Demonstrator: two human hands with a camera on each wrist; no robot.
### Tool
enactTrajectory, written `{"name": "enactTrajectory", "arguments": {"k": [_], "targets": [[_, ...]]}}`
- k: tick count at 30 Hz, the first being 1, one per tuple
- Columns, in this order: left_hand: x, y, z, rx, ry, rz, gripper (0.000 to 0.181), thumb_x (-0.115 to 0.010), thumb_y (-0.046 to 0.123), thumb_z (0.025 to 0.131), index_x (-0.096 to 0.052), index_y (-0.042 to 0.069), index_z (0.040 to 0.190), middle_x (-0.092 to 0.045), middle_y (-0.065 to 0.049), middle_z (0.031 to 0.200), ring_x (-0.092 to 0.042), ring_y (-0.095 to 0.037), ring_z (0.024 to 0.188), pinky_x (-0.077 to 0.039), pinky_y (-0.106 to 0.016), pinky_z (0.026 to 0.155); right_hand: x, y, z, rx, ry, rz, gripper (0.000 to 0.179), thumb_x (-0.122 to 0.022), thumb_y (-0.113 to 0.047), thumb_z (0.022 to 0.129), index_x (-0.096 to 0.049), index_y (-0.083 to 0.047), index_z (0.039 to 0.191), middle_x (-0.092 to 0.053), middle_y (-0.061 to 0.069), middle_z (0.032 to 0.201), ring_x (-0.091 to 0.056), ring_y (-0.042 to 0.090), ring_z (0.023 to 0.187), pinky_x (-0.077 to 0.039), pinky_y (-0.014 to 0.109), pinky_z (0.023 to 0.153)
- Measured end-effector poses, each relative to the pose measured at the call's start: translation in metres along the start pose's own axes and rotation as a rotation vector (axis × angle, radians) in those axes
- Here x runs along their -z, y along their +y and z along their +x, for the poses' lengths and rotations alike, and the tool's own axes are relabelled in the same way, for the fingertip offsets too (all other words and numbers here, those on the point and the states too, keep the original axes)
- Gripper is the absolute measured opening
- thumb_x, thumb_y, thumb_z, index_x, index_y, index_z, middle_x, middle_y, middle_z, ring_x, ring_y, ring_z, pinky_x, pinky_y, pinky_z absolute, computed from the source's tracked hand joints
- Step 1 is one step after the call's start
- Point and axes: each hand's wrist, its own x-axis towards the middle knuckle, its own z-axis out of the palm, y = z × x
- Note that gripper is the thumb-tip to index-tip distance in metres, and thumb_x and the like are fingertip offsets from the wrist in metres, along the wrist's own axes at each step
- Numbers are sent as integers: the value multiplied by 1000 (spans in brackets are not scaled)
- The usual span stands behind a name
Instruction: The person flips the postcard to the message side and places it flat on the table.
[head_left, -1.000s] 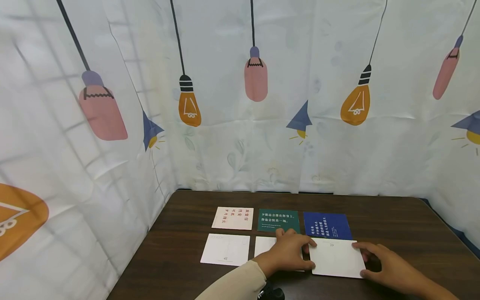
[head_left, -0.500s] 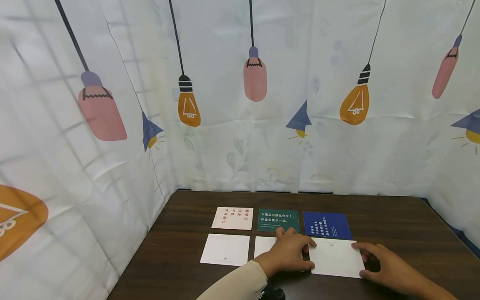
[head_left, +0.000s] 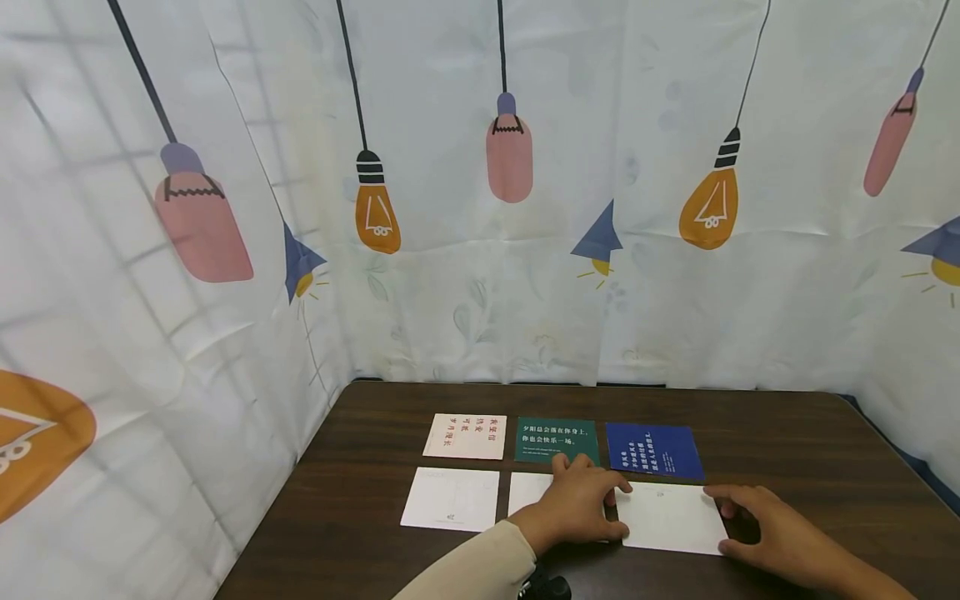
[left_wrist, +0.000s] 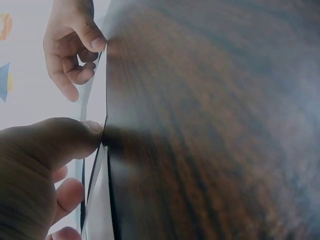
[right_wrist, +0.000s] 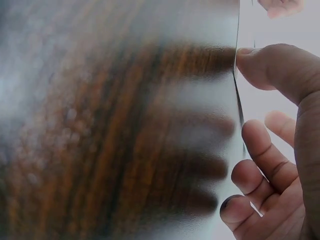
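Note:
A blank-looking white card (head_left: 671, 518) with a small faint mark lies at the front right of the card rows, between the two hands. The left hand (head_left: 572, 504) holds its left edge, index finger at the far corner and thumb at the near one. At the opposite edge, the right hand (head_left: 780, 533) grips it the same way. In the left wrist view, the left thumb (left_wrist: 70, 142) presses the card's near edge close to the tabletop. The right thumb (right_wrist: 270, 67) does likewise in the right wrist view. Partly hidden under the left hand is another white card (head_left: 527, 492).
Behind lie a blue card (head_left: 655, 450), a green card (head_left: 557, 439) and a cream card with red writing (head_left: 465, 437). One more white card (head_left: 450, 498) is at the left. The dark wooden table (head_left: 360, 467) meets a lamp-patterned curtain (head_left: 465, 317) at the back.
The far edge of the held white card has dropped away from the blue card, leaving a strip of table showing between them. Both hands stay nearly in place on its edges.

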Motion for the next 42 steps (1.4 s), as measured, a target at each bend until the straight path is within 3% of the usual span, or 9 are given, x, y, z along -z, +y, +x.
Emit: {"name": "enactTrajectory", "arguments": {"k": [9, 18, 24, 31, 42], "targets": [[2, -2, -1, -16, 6, -7, 48, -84, 48, 81, -69, 36, 125, -54, 29, 83, -41, 0, 92, -21, -46, 84, 3, -3, 1, -23, -4, -21, 69, -84, -50, 81, -62, -13, 135, -52, -11, 99, -45, 3, 93, -50, 31, 78], [9, -17, -7, -23, 5, -52, 46, -82, 47, 85, -69, 33, 127, -55, 26, 89, -41, -2, 96, -22, -45, 87, 7, -10, 9, -33, 18, -31, 68, -85, -48, 81, -62, -14, 135, -52, -11, 99, -45, 5, 92, -49, 31, 76], [17, -25, -11, -25, -10, -43, 46, -80, 48, 86, -69, 33, 128, -59, 22, 100, -43, -2, 100, -26, -45, 90, 8, -20, 18, -87, -12, -40, 69, -82, -52, 82, -62, -17, 136, -57, -10, 101, -50, 8, 94, -52, 35, 77], [22, -42, -16, -28, -9, -36, 45, -77, 48, 89, -68, 33, 130, -62, 19, 116, -47, -7, 114, -31, -53, 99, 4, -29, 30, -88, 24, -29, 66, -82, -50, 83, -63, -15, 136, -59, -9, 103, -54, 13, 98, -52, 38, 78], [32, -59, -27, -27, 16, -34, 43, -78, 45, 88, -70, 30, 127, -63, 17, 114, -46, -7, 111, -30, -42, 91, 1, -42, 46, -118, 24, -5, 66, -82, -49, 83, -63, -16, 136, -64, -1, 114, -58, 25, 109, -54, 47, 80]]}}
